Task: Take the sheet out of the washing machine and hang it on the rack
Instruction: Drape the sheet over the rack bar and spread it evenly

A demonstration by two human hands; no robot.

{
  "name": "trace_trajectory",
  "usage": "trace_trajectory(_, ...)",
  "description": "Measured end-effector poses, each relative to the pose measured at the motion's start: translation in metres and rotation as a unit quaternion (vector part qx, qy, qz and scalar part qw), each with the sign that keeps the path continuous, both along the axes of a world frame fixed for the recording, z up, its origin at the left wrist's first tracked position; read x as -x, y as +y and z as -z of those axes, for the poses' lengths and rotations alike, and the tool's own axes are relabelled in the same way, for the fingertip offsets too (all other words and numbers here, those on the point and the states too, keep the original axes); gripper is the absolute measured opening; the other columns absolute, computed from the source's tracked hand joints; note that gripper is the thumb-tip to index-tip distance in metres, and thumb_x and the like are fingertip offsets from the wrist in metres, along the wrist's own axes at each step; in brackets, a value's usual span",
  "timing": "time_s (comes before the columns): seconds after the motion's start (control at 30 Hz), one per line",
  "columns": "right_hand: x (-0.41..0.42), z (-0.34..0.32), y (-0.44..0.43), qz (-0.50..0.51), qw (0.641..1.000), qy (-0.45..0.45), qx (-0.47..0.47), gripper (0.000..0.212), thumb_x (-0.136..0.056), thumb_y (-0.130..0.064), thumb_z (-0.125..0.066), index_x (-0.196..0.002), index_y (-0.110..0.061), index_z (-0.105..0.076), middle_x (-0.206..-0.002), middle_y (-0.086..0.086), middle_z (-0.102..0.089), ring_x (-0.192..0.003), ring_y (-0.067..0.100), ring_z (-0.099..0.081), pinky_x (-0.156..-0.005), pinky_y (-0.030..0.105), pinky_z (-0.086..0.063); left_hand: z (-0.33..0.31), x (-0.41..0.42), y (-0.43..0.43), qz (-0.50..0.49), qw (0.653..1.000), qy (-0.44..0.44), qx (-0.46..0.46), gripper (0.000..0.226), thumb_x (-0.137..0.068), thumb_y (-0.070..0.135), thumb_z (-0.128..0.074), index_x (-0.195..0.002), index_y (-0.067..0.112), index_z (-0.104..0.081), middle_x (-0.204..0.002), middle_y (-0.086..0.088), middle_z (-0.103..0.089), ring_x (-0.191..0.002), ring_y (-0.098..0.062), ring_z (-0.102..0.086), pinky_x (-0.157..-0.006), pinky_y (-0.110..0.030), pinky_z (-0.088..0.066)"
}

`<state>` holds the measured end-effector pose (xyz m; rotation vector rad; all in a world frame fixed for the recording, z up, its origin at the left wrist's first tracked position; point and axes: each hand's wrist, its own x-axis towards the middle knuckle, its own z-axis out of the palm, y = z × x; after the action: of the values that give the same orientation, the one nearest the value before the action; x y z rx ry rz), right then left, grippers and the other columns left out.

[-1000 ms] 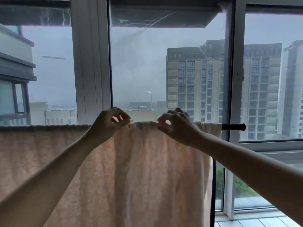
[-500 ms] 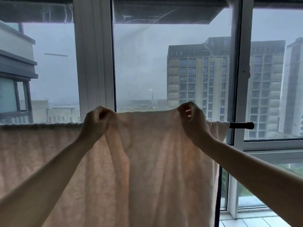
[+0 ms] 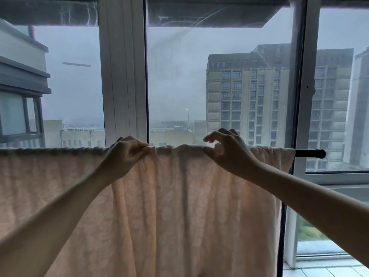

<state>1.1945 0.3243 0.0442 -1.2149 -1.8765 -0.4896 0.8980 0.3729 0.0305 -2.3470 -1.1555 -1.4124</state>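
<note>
Sheet (image 3: 179, 206): pale peach, faint pattern, backlit. It's draped over the black rack bar (image 3: 309, 153) in front of the window (image 3: 121, 76), hanging in long vertical folds with the top edge bunched along the bar. My left hand (image 3: 123, 156) pinches a fold at that top edge, arm stretched up. My right hand (image 3: 229, 152) is released: fingers (image 3: 211, 136) loosely curled above the bar, thumb at the sheet's edge, gripping nothing.

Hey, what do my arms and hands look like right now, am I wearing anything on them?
The left forearm and right forearm are bare as far as the view shows, with no sleeves. The left hand and right hand are ungloved, and no watch, bracelet or ring is visible on either.
</note>
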Motion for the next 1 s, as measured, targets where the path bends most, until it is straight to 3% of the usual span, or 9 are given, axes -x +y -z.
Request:
trace_trajectory(0.17,0.014,-0.002,0.009,-0.003,1.0,-0.001,-0.03,0.007,-0.09,-0.019,-0.063,-0.09,-0.016,-0.069,-0.091,-0.003,-0.065,-0.089,0.017,-0.055,-0.079,0.032,-0.044,-0.003,0.011,-0.003,0.034,0.998,-0.046,-0.002,0.026,-0.072,0.041,-0.072,-0.09,0.024,-0.077,-0.081,0.009,-0.069,-0.078,-0.012,-0.065,-0.073,-0.028,-0.051)
trace_trajectory(0.37,-0.003,0.005,0.018,0.037,0.999,-0.01,-0.015,0.012,-0.094,-0.018,-0.054,-0.091,-0.011,-0.064,-0.094,0.004,-0.064,-0.09,0.02,-0.057,-0.082,0.044,-0.05,0.005,0.037,0.006,0.012,0.995,-0.092,-0.018,0.02,-0.071,0.009,-0.081,-0.088,0.018,-0.076,-0.086,0.0,-0.071,-0.086,-0.017,-0.066,-0.081,-0.033,-0.053)
trace_trajectory(0.5,-0.011,0.009,0.011,0.039,0.999,-0.009,-0.023,0.014,-0.093,-0.024,-0.056,-0.089,-0.013,-0.064,-0.089,-0.006,-0.058,-0.086,0.014,-0.054,-0.079,0.038,-0.048,0.003,0.049,0.007,0.004,0.989,-0.149,0.003,0.009,-0.074,0.009,-0.08,-0.078,0.016,-0.075,-0.081,0.0,-0.073,-0.076,-0.007,-0.068,-0.076,-0.02,-0.054)
trace_trajectory(0.67,-0.006,0.01,0.01,0.057,0.997,0.002,-0.053,0.01,-0.092,-0.018,-0.058,-0.086,-0.011,-0.063,-0.085,-0.006,-0.057,-0.083,0.014,-0.051,-0.08,0.041,-0.048,0.001,0.049,0.007,-0.034,0.989,-0.143,-0.023,0.003,-0.082,0.008,-0.073,-0.082,0.007,-0.071,-0.076,-0.003,-0.068,-0.071,-0.01,-0.061,-0.07,-0.023,-0.049)
trace_trajectory(0.87,0.014,0.013,0.006,0.046,0.993,0.036,-0.102,0.01,-0.094,-0.018,-0.056,-0.09,-0.011,-0.061,-0.087,-0.004,-0.056,-0.085,0.014,-0.05,-0.075,0.031,-0.044,0.014,0.061,0.016,-0.123,0.973,-0.173,-0.093,0.006,-0.084,0.003,-0.065,-0.079,0.006,-0.064,-0.077,-0.012,-0.067,-0.079,-0.029,-0.061,-0.073,-0.034,-0.047)
trace_trajectory(0.93,0.017,0.016,0.005,0.042,0.995,0.012,-0.095,0.006,-0.092,-0.014,-0.059,-0.09,-0.011,-0.062,-0.089,-0.002,-0.06,-0.085,0.013,-0.05,-0.074,0.029,-0.045,0.014,0.055,0.014,-0.153,0.972,-0.152,-0.091,0.005,-0.083,0.006,-0.064,-0.079,0.009,-0.065,-0.079,-0.012,-0.067,-0.084,-0.032,-0.059,-0.075,-0.039,-0.048)
trace_trajectory(1.0,0.015,0.015,0.002,0.04,0.995,-0.004,-0.086,0.005,-0.092,-0.014,-0.06,-0.091,-0.013,-0.064,-0.092,-0.002,-0.062,-0.087,0.009,-0.048,-0.073,0.018,-0.039,0.016,0.042,0.007,-0.166,0.974,-0.118,-0.102,0.007,-0.084,0.006,-0.063,-0.085,0.012,-0.068,-0.086,-0.009,-0.069,-0.091,-0.031,-0.057,-0.078,-0.041,-0.048)
